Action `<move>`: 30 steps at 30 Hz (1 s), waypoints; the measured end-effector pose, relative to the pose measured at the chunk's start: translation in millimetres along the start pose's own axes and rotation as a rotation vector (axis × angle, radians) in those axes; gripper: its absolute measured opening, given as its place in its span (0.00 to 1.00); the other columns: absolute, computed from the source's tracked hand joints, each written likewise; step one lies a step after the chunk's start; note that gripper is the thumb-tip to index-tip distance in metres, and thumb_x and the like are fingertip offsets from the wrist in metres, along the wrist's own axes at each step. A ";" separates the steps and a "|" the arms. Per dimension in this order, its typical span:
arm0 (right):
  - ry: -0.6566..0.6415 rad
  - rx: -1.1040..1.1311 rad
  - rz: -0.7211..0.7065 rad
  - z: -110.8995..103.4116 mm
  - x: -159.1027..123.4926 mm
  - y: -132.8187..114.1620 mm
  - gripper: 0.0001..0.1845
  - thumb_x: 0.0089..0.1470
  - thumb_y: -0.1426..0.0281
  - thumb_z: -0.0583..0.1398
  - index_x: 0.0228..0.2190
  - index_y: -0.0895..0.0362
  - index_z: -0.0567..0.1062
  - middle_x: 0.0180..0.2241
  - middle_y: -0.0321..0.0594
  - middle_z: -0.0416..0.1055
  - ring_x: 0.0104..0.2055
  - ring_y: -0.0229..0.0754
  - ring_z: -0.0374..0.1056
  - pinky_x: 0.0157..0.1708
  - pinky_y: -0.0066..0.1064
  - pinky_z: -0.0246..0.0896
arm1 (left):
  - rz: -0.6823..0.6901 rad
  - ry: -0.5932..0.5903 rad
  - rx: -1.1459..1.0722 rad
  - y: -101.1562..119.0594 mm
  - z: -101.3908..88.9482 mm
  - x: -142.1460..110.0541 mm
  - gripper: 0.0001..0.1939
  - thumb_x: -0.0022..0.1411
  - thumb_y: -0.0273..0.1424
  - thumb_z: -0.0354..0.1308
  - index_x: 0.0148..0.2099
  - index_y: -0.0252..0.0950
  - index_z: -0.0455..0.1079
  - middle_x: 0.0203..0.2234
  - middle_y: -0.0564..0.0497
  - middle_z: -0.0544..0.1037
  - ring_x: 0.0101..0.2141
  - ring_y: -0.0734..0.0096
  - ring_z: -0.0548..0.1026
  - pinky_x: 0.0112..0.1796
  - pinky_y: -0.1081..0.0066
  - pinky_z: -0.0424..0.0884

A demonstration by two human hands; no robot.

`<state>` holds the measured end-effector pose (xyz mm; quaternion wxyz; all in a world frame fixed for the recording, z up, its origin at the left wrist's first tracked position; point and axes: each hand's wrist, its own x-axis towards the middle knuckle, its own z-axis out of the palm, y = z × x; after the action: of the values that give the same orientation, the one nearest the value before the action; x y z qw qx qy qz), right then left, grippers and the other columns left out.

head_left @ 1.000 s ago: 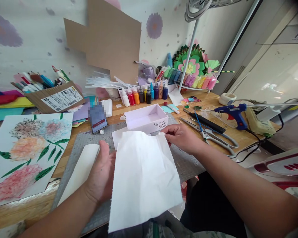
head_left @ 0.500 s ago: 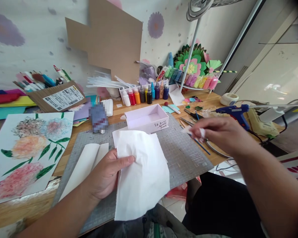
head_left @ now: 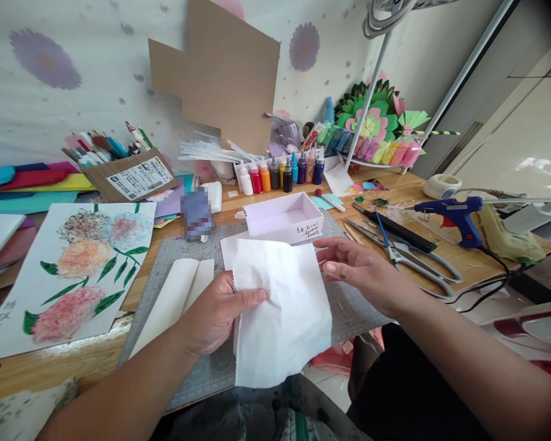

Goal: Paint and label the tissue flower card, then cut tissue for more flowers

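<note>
The right hand point(head_left: 362, 269) has just come back. Half a second ago it was farther to the right, with a small white scrap between its fingers, passing above the large scissors with grey handles point(head_left: 397, 252). Now I see no scrap in it, and where this scrap went I cannot tell. For the work in hand this probably means that the right hand is free again for the paper. Its thumb and fingers are loosely apart, moderately wide, and seem to hold nothing.

The thin white paper sheet with a jagged edge point(head_left: 284, 318) is in the centre of the frame, lower half. The left hand point(head_left: 215, 318) pinches it at its left side, thumb on top, as before. The right fingertips are at its upper right edge; whether they touch it, I cannot tell.

The sheet is in front of the shallow pale lilac box point(head_left: 280, 234), and above the grey cutting mat point(head_left: 358, 306). A folded white paper point(head_left: 165, 300) lies on the mat, left of centre.
</note>
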<state>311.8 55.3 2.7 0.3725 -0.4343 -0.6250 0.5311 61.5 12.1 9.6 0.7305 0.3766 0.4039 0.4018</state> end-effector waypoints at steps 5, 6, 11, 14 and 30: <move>0.166 -0.340 -0.511 27.2 -0.9 -15.5 0.14 0.51 0.67 0.63 0.42 0.54 0.73 0.42 0.44 0.69 0.43 0.43 0.66 0.44 0.39 0.63 | 0.004 -0.003 0.038 -4.0 4.1 1.1 0.16 0.53 0.29 0.65 0.46 0.35 0.75 0.36 0.45 0.81 0.35 0.61 0.78 0.41 0.64 0.72; 0.112 -0.427 -0.619 31.5 -2.7 -22.0 0.13 0.52 0.69 0.63 0.41 0.55 0.73 0.40 0.43 0.69 0.42 0.43 0.65 0.43 0.39 0.63 | 0.008 -0.008 0.045 -4.5 4.9 0.8 0.17 0.53 0.30 0.65 0.47 0.36 0.74 0.37 0.45 0.81 0.35 0.62 0.78 0.41 0.65 0.72; -0.023 -0.667 -0.669 47.0 -2.1 -36.9 0.13 0.52 0.72 0.63 0.42 0.57 0.73 0.38 0.45 0.67 0.41 0.45 0.62 0.39 0.38 0.62 | 0.025 -0.083 0.056 -3.9 7.5 -2.3 0.13 0.51 0.32 0.66 0.41 0.37 0.76 0.30 0.49 0.80 0.32 0.65 0.76 0.35 0.69 0.70; -0.052 -0.696 -0.623 52.1 3.0 -32.9 0.08 0.51 0.73 0.62 0.37 0.57 0.73 0.38 0.44 0.66 0.40 0.45 0.61 0.39 0.37 0.60 | 0.058 -0.023 0.006 -3.3 8.3 -3.1 0.12 0.49 0.39 0.67 0.28 0.34 0.75 0.20 0.52 0.75 0.25 0.70 0.72 0.29 0.72 0.66; -0.110 -0.647 -0.657 47.8 -2.3 -30.7 0.12 0.52 0.75 0.61 0.41 0.58 0.71 0.40 0.44 0.68 0.42 0.45 0.62 0.43 0.39 0.60 | 0.070 0.073 -0.035 -0.3 8.8 1.4 0.13 0.56 0.38 0.61 0.31 0.31 0.76 0.20 0.49 0.77 0.28 0.64 0.76 0.30 0.70 0.68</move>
<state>263.8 35.0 25.3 0.3326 -0.2782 -0.8819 0.1850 69.9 11.3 12.4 0.7071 0.3629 0.4098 0.4477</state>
